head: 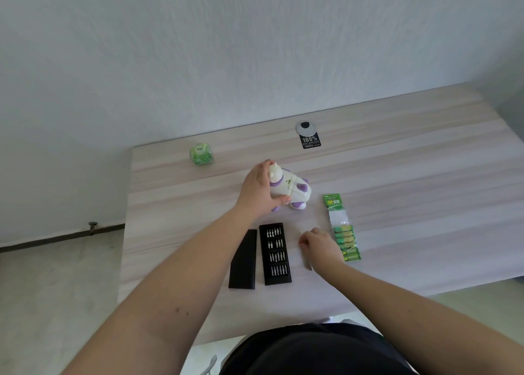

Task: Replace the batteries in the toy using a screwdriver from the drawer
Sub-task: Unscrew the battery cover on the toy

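Note:
A white and purple toy animal (295, 189) lies tipped on its side at the middle of the table. My left hand (256, 193) grips its head and body from the left. My right hand (320, 245) rests low on the table, its fingers curled around a thin silver screwdriver (308, 262); the shaft sticks out below the hand. A black tray of screwdriver bits (275, 254) lies open left of that hand, with its black lid (243, 261) beside it. A green strip pack of batteries (344, 238) lies just right of my right hand.
The pale wooden table (184, 204) stands against a white wall. A small green cube-shaped pack (201, 155) sits at the back left. A round cable grommet (305, 127) and a black sticker (310, 141) are at the back edge.

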